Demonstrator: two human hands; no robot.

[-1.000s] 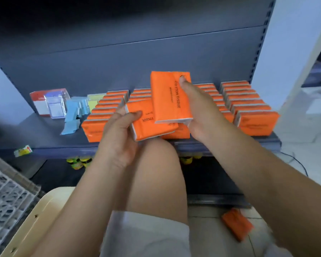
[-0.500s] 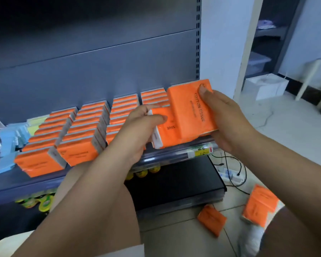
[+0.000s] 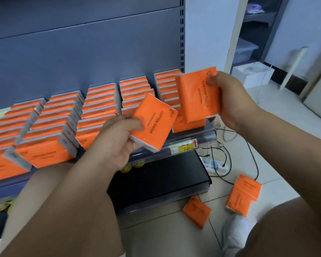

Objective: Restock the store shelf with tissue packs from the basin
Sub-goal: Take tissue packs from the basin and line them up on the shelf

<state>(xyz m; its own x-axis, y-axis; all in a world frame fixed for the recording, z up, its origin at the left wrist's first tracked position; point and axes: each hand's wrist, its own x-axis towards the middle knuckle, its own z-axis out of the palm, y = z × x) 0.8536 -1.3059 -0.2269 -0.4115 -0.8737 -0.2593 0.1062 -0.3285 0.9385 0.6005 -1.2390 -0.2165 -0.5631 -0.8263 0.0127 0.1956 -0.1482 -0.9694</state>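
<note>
My left hand [image 3: 117, 140] grips one orange tissue pack [image 3: 154, 121], tilted, just in front of the shelf's front edge. My right hand [image 3: 230, 102] holds a second orange tissue pack [image 3: 198, 95] upright over the rightmost row, thumb on its top corner. The grey shelf [image 3: 193, 138] carries several rows of orange packs [image 3: 98, 112] standing on edge. The basin is out of view.
Orange packs lie on the tiled floor: one [image 3: 196, 211] by the shelf base, a small pile [image 3: 244, 194] to its right. A power strip with cables [image 3: 217, 164] sits at the shelf's right end. A white box [image 3: 252, 74] stands further back.
The view has swung right along the shelf. Both hands moved apart: the left pack now sits lower and tilted, the right pack upright at the rightmost row.
</note>
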